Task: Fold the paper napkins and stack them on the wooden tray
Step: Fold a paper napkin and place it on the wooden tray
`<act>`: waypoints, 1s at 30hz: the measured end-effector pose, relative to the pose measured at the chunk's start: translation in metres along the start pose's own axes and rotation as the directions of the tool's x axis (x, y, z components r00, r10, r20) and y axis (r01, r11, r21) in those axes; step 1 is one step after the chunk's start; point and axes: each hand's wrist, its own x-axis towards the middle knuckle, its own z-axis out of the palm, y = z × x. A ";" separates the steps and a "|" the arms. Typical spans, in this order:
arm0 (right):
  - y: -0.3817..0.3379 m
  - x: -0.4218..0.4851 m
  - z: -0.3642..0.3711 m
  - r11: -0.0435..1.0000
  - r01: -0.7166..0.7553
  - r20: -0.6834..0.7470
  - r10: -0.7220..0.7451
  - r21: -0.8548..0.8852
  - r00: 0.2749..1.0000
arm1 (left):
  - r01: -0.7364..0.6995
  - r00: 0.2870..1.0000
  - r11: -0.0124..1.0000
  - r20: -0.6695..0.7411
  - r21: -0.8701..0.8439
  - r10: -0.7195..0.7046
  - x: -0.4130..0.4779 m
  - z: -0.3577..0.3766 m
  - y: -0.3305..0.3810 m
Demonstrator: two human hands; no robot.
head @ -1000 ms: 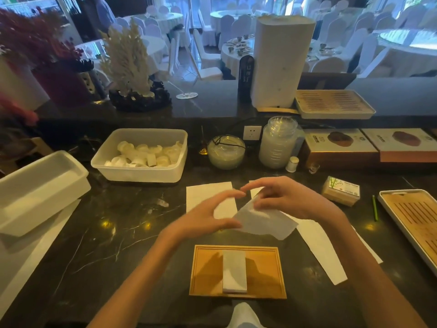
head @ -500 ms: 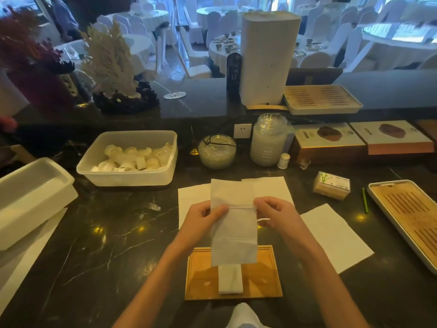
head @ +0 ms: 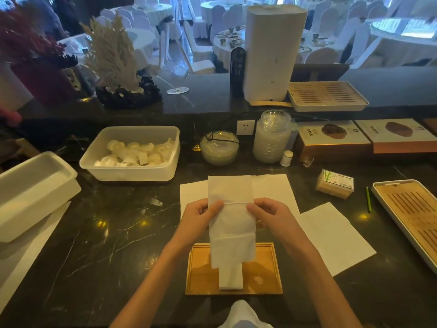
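- Since a second ago, the napkin [head: 230, 230] has gone from a loose bunch between your hands to a long strip hanging straight. In the last half second your grip has hardly shifted.
- Your left hand [head: 201, 216] pinches the strip's left edge and your right hand [head: 269, 216] pinches the right edge. Both hold at a crosswise crease, thumbs on the near face and fingers curled behind.
- The strip's upper half stands above your hands. Its lower half hangs below them, over the wooden tray [head: 203, 268] that lies just under your wrists.
- Done so far: one folded napkin [head: 231, 278] lies on the tray, directly below the hanging end.
- In hand: this napkin looks narrowed lengthwise only. It probably needs folding across at the crease before it matches the one on the tray.
- Left to do: three flat napkins show on the dark counter [head: 118, 233]. Two [head: 272, 188] lie just beyond your hands, and one [head: 335, 235] lies outside your right hand.
- By this count the task is in its early part.
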 end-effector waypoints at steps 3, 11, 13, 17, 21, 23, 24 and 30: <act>0.003 0.001 -0.001 1.000 -0.003 -0.009 0.003 -0.002 1.000 | 0.001 1.000 1.000 0.007 0.003 -0.001 -0.001 0.000 0.001; -0.005 0.003 -0.004 0.996 -0.020 0.046 0.016 0.087 0.999 | -0.039 0.994 0.999 0.105 -0.012 0.040 -0.005 -0.009 0.014; -0.011 0.003 -0.004 0.994 -0.015 0.067 0.008 0.107 0.998 | -0.052 0.993 0.999 0.108 -0.017 0.053 -0.007 -0.011 0.021; -0.020 0.006 -0.003 0.991 0.008 0.051 -0.015 0.137 0.999 | -0.069 0.987 0.997 0.144 -0.023 0.072 -0.009 -0.013 0.033; -0.024 0.007 0.001 0.987 0.044 0.044 -0.052 0.153 0.998 | -0.054 0.984 0.998 0.166 -0.035 0.059 -0.010 -0.015 0.040; -0.025 0.007 0.003 0.984 0.062 0.022 -0.067 0.168 0.997 | -0.055 0.982 0.998 0.176 -0.036 0.061 -0.011 -0.017 0.042; -0.025 0.007 0.003 0.981 0.070 0.008 -0.073 0.179 0.997 | -0.055 0.981 0.998 0.183 -0.034 0.060 -0.011 -0.018 0.042; -0.030 0.008 0.004 0.972 0.161 -0.033 -0.158 0.172 0.987 | -0.091 0.979 0.996 0.187 0.020 0.086 -0.014 -0.016 0.043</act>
